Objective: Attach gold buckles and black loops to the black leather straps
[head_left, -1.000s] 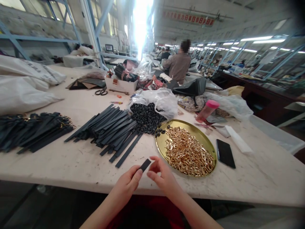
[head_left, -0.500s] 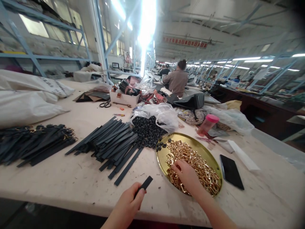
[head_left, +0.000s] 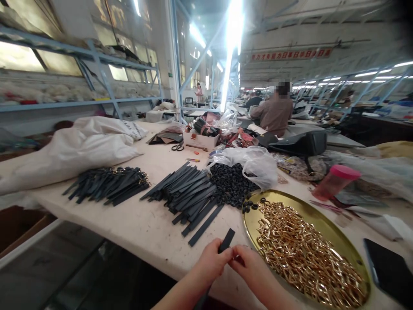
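Observation:
My left hand [head_left: 209, 261] is closed around a dark flat strap [head_left: 228, 239], whose short end sticks up past the thumb. Against it, my right hand [head_left: 249, 263] has its fingertips pinched together; whatever they hold is hidden. Just right of both hands lies an oval golden tray [head_left: 250, 226] heaped with gold metal buckles [head_left: 303, 245]. Several small black loops rest at the tray's far left rim, beside a larger heap of black loops [head_left: 232, 186] spilling from a clear plastic bag [head_left: 261, 165]. Left of that heap is a pile of dark straps [head_left: 189, 191].
Farther left, straps with gold fittings [head_left: 111, 185] lie before a white sack [head_left: 84, 148]. A phone [head_left: 389, 269] is right of the tray, with a pink-lidded jar [head_left: 335, 181] behind. Scissors [head_left: 177, 147] and a white box [head_left: 200, 141] stand farther back. A person [head_left: 275, 114] sits beyond.
My right hand has left the buckles in the tray and come over to my left hand, which still holds the strap. The view has turned left, so things appear farther right.

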`<state>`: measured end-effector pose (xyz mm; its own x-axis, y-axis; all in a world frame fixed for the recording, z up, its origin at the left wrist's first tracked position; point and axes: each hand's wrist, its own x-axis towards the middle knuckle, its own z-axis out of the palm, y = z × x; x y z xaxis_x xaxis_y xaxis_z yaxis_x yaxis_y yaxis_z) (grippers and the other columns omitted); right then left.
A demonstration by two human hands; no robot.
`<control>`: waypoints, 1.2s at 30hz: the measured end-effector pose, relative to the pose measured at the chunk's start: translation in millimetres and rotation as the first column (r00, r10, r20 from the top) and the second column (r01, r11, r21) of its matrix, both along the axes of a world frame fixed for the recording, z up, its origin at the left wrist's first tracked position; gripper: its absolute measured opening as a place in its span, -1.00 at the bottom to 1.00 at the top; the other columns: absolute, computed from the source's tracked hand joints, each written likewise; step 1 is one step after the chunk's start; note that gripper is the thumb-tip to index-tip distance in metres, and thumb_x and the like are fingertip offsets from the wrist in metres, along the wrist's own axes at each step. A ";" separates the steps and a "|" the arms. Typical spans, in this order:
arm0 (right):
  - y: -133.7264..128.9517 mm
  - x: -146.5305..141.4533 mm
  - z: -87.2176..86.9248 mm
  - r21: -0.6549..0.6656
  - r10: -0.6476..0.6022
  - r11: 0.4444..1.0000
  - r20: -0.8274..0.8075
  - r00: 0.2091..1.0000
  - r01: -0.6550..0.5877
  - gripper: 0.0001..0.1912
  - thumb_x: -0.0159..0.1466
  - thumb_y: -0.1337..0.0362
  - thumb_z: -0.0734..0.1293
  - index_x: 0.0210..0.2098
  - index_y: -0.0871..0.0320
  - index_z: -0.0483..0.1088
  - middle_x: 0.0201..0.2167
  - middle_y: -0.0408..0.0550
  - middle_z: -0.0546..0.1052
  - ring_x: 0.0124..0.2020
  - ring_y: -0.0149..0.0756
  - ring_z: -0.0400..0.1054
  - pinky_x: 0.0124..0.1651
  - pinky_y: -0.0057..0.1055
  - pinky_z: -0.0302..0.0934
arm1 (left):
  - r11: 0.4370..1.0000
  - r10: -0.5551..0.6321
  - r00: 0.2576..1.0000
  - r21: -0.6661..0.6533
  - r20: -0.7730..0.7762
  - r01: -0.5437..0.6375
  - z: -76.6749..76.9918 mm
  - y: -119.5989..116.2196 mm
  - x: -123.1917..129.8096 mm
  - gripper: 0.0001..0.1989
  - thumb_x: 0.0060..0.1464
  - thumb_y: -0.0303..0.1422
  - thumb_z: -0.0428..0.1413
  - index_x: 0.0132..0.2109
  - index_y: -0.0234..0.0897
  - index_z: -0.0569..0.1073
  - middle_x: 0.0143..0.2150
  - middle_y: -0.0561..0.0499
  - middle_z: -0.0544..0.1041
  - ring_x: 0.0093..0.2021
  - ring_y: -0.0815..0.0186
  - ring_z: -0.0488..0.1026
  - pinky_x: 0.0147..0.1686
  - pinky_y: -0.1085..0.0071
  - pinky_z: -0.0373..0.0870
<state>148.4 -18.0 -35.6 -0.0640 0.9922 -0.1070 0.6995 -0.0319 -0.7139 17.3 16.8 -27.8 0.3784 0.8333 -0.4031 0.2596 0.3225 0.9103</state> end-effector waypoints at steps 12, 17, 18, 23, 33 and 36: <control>-17.1 -3.7 -16.6 -0.207 -0.129 0.978 -0.614 0.779 -0.001 -0.91 0.08 0.27 0.24 -0.48 0.14 0.20 -0.63 -0.27 0.31 -0.64 -0.46 0.18 -0.55 -0.49 0.06 | 0.997 -0.070 0.997 0.016 -0.043 0.071 10.6 -11.8 -13.8 -0.82 -0.18 -0.38 0.05 -0.34 -0.34 0.37 -0.54 0.12 0.34 -0.55 0.43 0.21 -0.55 0.51 0.12; -21.5 -7.5 -6.0 -0.236 -0.159 0.972 -0.714 0.682 -0.020 -0.76 0.07 0.29 0.27 -0.25 0.15 0.19 -0.58 -0.27 0.32 -0.61 -0.50 0.17 -0.54 -0.52 0.05 | 0.941 -0.105 0.977 0.299 -0.183 0.158 8.0 -10.1 -20.2 -0.87 -0.12 -0.41 0.02 -0.35 -0.33 0.39 -0.40 0.03 0.46 -0.33 0.29 0.35 -0.35 0.45 0.21; -22.9 -7.2 -0.9 -0.227 -0.135 0.972 -0.732 0.668 -0.052 -0.69 0.06 0.32 0.29 -0.19 0.16 0.19 -0.56 -0.27 0.31 -0.57 -0.50 0.18 -0.50 -0.52 0.07 | 0.931 -0.123 0.972 0.315 -0.201 0.183 8.0 -9.7 -21.4 -0.85 -0.09 -0.39 0.01 -0.33 -0.33 0.39 -0.37 0.02 0.46 -0.32 0.28 0.36 -0.34 0.44 0.21; -27.2 -5.9 13.2 -0.221 -0.070 0.952 -0.831 0.552 -0.212 -0.43 0.01 0.35 0.35 0.01 0.14 0.15 -0.51 -0.26 0.30 -0.49 -0.49 0.19 -0.42 -0.51 0.10 | 0.919 -0.191 0.949 0.295 -0.252 0.263 9.1 -7.5 -24.2 -0.82 -0.04 -0.32 0.00 -0.31 -0.33 0.38 -0.37 0.01 0.46 -0.32 0.26 0.37 -0.33 0.42 0.22; -22.6 -6.1 -11.1 -0.095 -0.132 0.991 -0.676 0.725 0.092 -0.77 0.02 0.33 0.35 -0.29 0.16 0.36 -0.50 -0.20 0.41 -0.47 -0.43 0.26 -0.43 -0.50 0.14 | 0.889 -0.315 0.911 0.254 -0.266 0.382 14.8 -5.4 -25.9 -0.83 -0.01 -0.30 -0.02 -0.32 -0.31 0.37 -0.36 0.02 0.45 -0.33 0.27 0.35 -0.34 0.44 0.19; -21.1 -4.5 -9.7 -0.138 -0.200 0.980 -0.748 0.632 0.147 -0.80 0.04 0.29 0.35 -0.31 0.18 0.40 -0.56 -0.22 0.39 -0.52 -0.46 0.24 -0.42 -0.49 0.14 | 0.888 -0.336 0.916 0.251 -0.220 0.386 21.2 -3.8 -30.9 -0.77 0.05 -0.23 -0.07 -0.32 -0.29 0.36 -0.38 0.04 0.44 -0.34 0.29 0.33 -0.36 0.46 0.18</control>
